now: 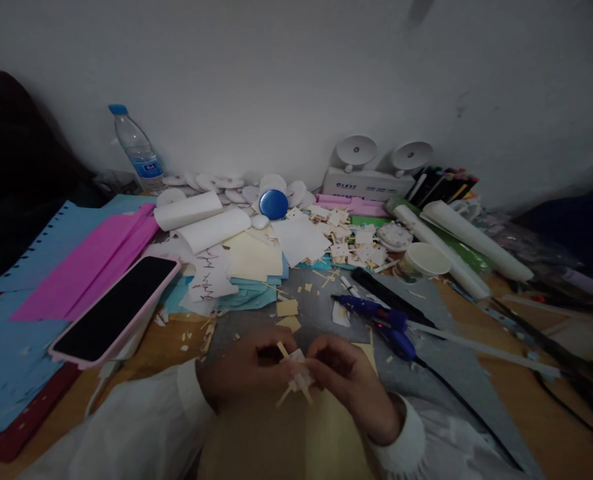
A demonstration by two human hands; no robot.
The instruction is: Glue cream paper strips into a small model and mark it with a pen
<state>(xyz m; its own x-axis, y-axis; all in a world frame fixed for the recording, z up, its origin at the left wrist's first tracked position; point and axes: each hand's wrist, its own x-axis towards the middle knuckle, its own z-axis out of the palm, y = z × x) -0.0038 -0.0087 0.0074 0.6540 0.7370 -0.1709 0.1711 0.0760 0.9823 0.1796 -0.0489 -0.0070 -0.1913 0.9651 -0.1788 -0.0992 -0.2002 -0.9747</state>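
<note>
A small white piece with pale sticks poking out [301,378] is pinched between my left grip [246,363] and my right grip [359,383], beside a gray mat [456,400] on the cluttered wooden desk [180,335], a blue glue gun [376,311] lying to the right.

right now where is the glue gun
In the head view, the glue gun lies on the gray mat, beyond and right of the right hand.

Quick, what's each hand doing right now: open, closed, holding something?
Left hand: closed, holding a small white piece with thin sticks.
Right hand: closed, its grip on the right side of that same piece.
</note>
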